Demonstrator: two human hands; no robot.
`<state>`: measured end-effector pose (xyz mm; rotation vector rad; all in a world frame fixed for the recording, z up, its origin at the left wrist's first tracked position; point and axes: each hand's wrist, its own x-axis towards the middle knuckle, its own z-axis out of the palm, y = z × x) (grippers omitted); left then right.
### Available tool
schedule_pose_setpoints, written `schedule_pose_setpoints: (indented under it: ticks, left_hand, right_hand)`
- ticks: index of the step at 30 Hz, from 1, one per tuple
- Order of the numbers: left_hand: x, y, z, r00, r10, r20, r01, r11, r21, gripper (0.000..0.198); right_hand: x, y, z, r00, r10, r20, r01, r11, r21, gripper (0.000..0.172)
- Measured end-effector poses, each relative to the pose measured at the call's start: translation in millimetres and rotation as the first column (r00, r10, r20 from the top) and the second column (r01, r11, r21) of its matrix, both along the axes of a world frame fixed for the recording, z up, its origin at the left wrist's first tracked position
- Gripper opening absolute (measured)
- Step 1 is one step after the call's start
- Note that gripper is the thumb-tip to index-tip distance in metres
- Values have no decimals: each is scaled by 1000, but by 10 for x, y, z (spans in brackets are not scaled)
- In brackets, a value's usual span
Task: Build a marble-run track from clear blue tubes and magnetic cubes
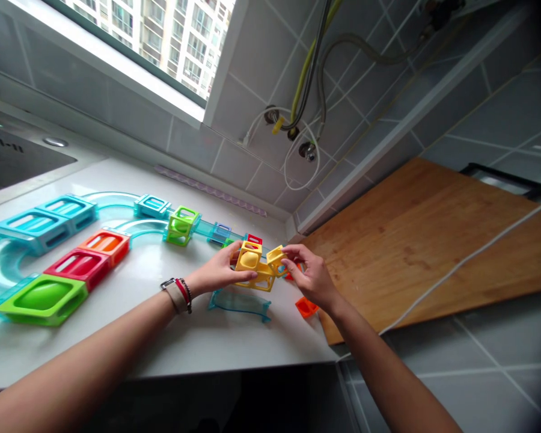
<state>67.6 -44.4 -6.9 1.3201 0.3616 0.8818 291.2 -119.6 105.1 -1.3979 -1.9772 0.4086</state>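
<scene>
My left hand (225, 269) grips a yellow marble-run block (249, 258), its thumb along the front and its fingers behind. More yellow framework (259, 280) extends below and to the right of that block. Between the thumb and fingers of my right hand (310, 275) is a smaller yellow block (276, 258), close against the left hand's piece; whether the two are joined I cannot tell. Under my hands lies a clear blue track piece (238, 304) on the white counter. An orange block (306, 307) sits below my right hand, with another orange piece partly hidden behind the fingers.
On the counter (162, 337), a track with blue blocks (49, 222), a large green block (40, 299), a red block (79, 267) and an upright green block (181, 225) curves leftward. A wooden board (433, 240) leans at right, crossed by a white cable (469, 258).
</scene>
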Motion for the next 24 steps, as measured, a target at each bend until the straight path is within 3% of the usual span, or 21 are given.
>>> schedule_pose_setpoints:
  ticks: [3, 5, 10, 13, 15, 17, 20, 22, 24]
  left_hand:
    - [-9, -2, 38, 999, 31, 31, -30, 999, -37, 62]
    - [-22, -1, 65, 998, 38, 47, -36, 998, -50, 60]
    - [-42, 0, 79, 998, 12, 54, -10, 999, -42, 61]
    - [-38, -3, 55, 998, 14, 55, -12, 999, -36, 62]
    - [-32, -7, 39, 999, 8, 35, -8, 1000, -11, 62]
    - [-27, -15, 28, 1000, 4, -2, -4, 1000, 28, 61]
    - [-22, -27, 24, 999, -6, -47, 11, 996, 89, 61]
    - [-19, -30, 22, 998, -25, -57, 32, 994, 109, 63]
    - [-16, -27, 15, 998, -44, -50, 50, 993, 108, 63]
  right_hand:
    - [-24, 32, -27, 976, -85, -200, 86, 996, -2, 20]
    - [-18, 60, -69, 916, -151, -371, 150, 988, -32, 22]
    - [61, 119, -203, 684, -322, -655, 211, 946, -245, 32]
    - [102, 137, -239, 509, -366, -779, 193, 931, -311, 33]
    - [99, 142, -237, 447, -381, -809, 146, 923, -355, 33]
    - [65, 145, -228, 471, -416, -778, 25, 888, -460, 33]
    - [-18, 161, -234, 602, -423, -677, -156, 770, -619, 31]
    - [-68, 193, -264, 666, -402, -628, -160, 746, -647, 32]
    - [-96, 241, -310, 695, -401, -597, -102, 766, -634, 35]
